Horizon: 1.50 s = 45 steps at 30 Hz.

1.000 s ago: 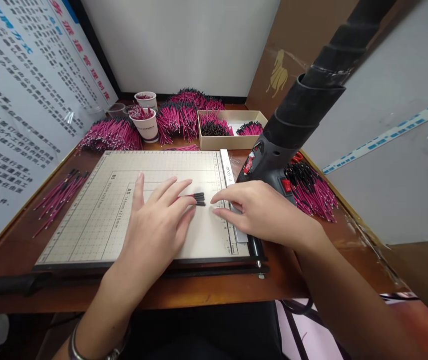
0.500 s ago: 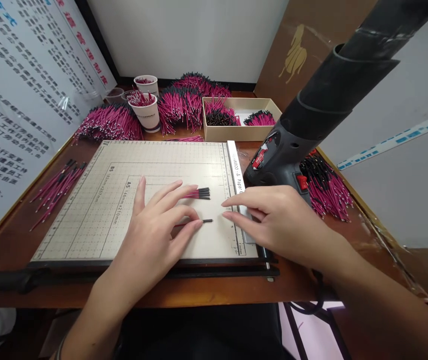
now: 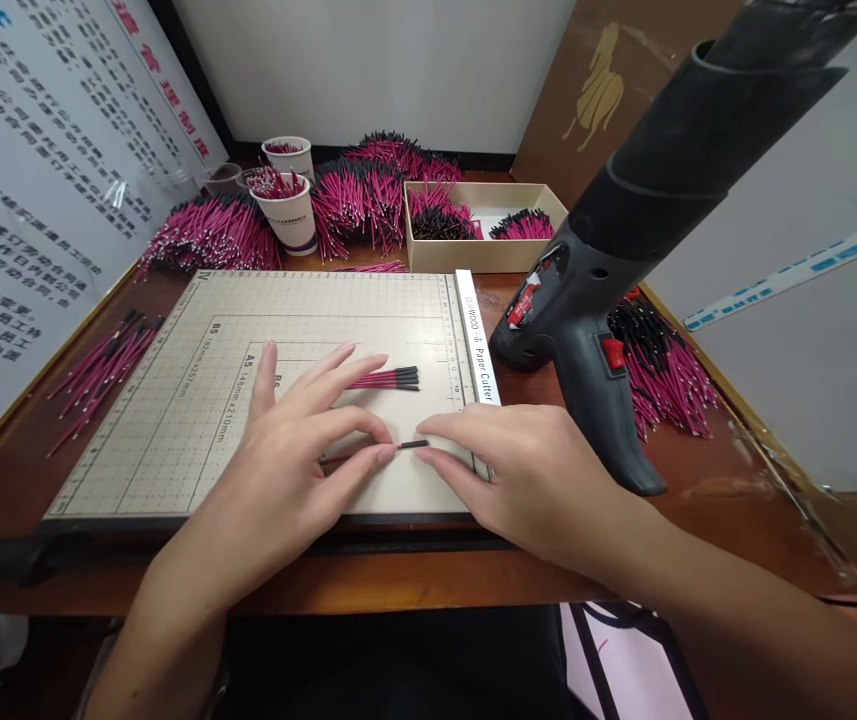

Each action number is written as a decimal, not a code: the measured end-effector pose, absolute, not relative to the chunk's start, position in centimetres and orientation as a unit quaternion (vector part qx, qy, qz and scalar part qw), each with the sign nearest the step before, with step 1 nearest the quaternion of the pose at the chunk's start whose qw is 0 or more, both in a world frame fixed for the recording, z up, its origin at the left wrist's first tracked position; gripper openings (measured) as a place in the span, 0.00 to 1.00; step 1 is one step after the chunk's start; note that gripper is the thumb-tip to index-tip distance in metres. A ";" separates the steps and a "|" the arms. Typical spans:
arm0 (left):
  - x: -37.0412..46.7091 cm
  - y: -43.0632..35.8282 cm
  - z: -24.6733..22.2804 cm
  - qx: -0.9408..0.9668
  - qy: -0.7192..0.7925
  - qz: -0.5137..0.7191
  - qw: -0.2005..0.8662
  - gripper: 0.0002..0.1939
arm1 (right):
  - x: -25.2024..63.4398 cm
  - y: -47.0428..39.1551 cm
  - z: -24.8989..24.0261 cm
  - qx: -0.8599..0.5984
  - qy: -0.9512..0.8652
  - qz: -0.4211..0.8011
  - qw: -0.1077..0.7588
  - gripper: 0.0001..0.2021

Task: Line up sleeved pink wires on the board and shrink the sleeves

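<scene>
A single pink wire with a black sleeve (image 3: 413, 444) on its end lies low over the paper cutter's board (image 3: 323, 300). My left hand (image 3: 308, 435) pinches the wire just behind the sleeve, thumb against index finger, while its other fingers spread over the board. From the other side my right hand (image 3: 525, 465) has closed thumb and index finger around the sleeve's free tip. Beyond my left fingers lies a small row of pink wires with black sleeves (image 3: 398, 378), their rear ends partly hidden by that hand.
A heat gun (image 3: 585, 330) stands to the right, beside a bundle of wires (image 3: 660, 365). Farther back are wire piles (image 3: 357, 200), paper cups (image 3: 287, 220) and a shallow box (image 3: 473, 258). More loose wires (image 3: 105, 370) lie left of the board.
My right hand has moved left, and its fingertips now reach the black sleeve. The left hand keeps its pinch, with more of the sleeve end showing. The view has shifted slightly.
</scene>
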<state>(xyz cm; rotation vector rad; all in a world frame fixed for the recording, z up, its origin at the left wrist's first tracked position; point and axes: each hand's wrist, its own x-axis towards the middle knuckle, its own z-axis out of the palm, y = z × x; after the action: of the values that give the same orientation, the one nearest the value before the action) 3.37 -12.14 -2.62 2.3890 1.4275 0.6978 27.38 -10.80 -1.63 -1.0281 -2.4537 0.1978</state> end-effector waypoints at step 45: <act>3.5 -11.6 -2.7 0.803 0.508 0.261 0.173 0.12 | 30.9 -12.3 0.2 -0.311 -0.946 0.021 0.087 0.41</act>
<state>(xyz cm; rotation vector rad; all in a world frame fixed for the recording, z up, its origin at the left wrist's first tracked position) 3.48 -11.59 -2.68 2.2767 1.4401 0.7399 30.87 -12.35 0.21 -0.9256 -2.8190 0.0631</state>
